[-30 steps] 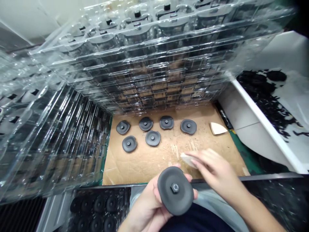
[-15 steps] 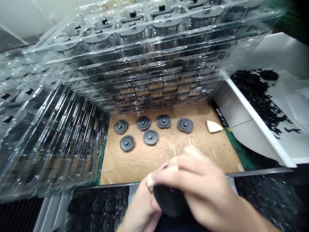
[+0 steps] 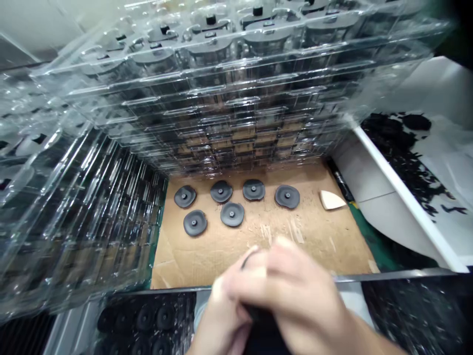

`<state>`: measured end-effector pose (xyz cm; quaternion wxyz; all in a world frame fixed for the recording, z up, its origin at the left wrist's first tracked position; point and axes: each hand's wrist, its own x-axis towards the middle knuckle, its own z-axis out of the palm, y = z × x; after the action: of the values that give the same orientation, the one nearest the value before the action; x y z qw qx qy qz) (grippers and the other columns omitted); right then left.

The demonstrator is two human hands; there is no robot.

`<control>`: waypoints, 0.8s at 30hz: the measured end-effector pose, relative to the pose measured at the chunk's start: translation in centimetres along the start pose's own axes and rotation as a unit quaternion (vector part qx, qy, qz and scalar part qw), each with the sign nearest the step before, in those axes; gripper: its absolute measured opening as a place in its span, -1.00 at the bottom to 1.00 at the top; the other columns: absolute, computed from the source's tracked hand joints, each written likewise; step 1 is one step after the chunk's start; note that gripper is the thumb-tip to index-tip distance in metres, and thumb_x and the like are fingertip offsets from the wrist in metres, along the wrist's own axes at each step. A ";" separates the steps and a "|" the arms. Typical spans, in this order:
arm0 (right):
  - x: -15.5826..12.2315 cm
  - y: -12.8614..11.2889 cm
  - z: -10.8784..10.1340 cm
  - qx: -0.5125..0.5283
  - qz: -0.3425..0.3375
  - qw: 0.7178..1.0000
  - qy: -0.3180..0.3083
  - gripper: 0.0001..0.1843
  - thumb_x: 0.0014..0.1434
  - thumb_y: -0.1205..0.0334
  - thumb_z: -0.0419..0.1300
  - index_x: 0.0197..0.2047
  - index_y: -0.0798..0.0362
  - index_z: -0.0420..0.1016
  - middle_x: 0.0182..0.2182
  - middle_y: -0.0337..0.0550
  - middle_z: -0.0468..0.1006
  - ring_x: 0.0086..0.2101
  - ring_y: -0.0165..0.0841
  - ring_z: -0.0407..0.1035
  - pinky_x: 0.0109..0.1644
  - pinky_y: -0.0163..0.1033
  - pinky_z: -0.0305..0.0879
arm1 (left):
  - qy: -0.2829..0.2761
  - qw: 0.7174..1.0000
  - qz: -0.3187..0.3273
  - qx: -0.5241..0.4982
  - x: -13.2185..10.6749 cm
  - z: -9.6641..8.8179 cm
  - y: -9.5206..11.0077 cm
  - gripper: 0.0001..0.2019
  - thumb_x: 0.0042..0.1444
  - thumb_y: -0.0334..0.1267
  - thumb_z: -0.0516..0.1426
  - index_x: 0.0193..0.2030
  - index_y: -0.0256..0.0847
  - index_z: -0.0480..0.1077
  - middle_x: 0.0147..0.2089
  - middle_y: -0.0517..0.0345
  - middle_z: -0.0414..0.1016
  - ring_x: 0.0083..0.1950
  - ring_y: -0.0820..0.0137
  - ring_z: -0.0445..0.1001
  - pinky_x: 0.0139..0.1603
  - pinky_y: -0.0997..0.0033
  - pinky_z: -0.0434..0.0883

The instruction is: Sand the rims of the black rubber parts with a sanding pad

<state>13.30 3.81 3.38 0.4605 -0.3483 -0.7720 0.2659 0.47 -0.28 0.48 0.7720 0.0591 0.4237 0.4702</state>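
Observation:
My left hand point(image 3: 225, 308) and my right hand point(image 3: 295, 293) are closed together at the near edge of the work surface, blurred by motion. Between them is a black disc point(image 3: 256, 313), mostly covered by my fingers; only dark parts of it show. Beyond my hands, several dark grey, rounded discs with a small centre stud, such as one grey disc point(image 3: 232, 214), lie studs up on a cardboard sheet point(image 3: 207, 261). A pale, wedge-shaped piece point(image 3: 331, 200) rests at the right of the sheet.
Tall stacks of clear plastic trays point(image 3: 236, 74) holding discs stand behind and to the left. On the right, a white bin point(image 3: 406, 187) contains black scraps. A black marker-like stick point(image 3: 342, 182) lies beside it. Below left is another tray of black discs point(image 3: 144, 318).
The black disc, broadly visible between my hands before, is now mostly hidden as my right hand has turned over it. The view has shifted slightly; the discs on the cardboard stay put.

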 end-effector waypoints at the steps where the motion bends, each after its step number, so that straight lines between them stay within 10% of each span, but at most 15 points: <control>1: -0.3 1.0 -0.1 -0.008 0.045 0.999 -0.014 -0.66 0.28 0.39 -0.08 -0.21 0.03 0.53 -0.43 -0.23 0.57 -0.44 -0.44 0.36 -0.32 -0.31 0.28 | 0.006 1.000 0.006 -0.008 0.0 -0.2 0.1 -0.41 -0.39 -0.13 0.41 -0.09 -0.18 0.50 -0.11 0.02 0.55 -0.04 0.15 0.48 0.01 0.30 0.40; 7: -6.1 6.8 0.1 -0.081 0.264 0.954 -0.118 -0.75 0.23 0.24 0.05 -0.09 -0.06 0.51 -0.25 -0.19 0.59 -0.24 -0.34 0.45 -0.17 -0.25 0.38 | -0.006 0.996 0.015 -0.091 0.3 -1.6 0.9 -0.49 -0.36 -0.16 0.37 -0.13 -0.04 0.52 -0.03 0.16 0.55 -0.11 0.29 0.54 -0.05 0.44 0.45; 13: -5.9 4.7 0.2 -0.057 0.300 0.947 -0.096 -0.76 0.24 0.19 0.06 -0.12 -0.05 0.52 -0.25 -0.18 0.60 -0.27 -0.35 0.49 -0.29 -0.34 0.43 | -0.016 0.995 0.018 -0.097 0.3 -1.1 1.4 -0.52 -0.28 -0.17 0.36 -0.11 -0.06 0.51 0.00 0.16 0.54 -0.02 0.27 0.51 -0.02 0.44 0.44; 17: -0.9 0.3 -0.2 -0.009 0.184 0.982 -0.031 -0.73 0.23 0.30 0.06 -0.02 0.01 0.44 -0.20 -0.16 0.57 -0.23 -0.39 0.47 -0.19 -0.38 0.42 | -0.017 0.997 0.024 -0.076 0.1 -0.7 1.0 -0.47 -0.26 -0.13 0.36 -0.05 -0.08 0.48 -0.02 0.05 0.54 0.05 0.21 0.45 0.03 0.38 0.40; 24: 2.0 -2.0 0.8 0.029 0.112 0.980 -0.161 -0.78 0.17 0.45 0.09 -0.19 0.07 0.51 -0.35 -0.23 0.57 -0.37 -0.47 0.45 -0.27 -0.46 0.38 | 0.035 0.999 0.022 -0.023 -0.7 -0.8 1.0 -0.33 -0.26 -0.15 0.37 0.09 -0.03 0.37 -0.02 0.03 0.53 0.04 0.14 0.44 0.05 0.26 0.38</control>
<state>11.38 4.09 5.55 0.3078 -0.3717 -0.7839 0.3907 -0.89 -0.52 0.86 0.7476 0.0337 0.4377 0.4984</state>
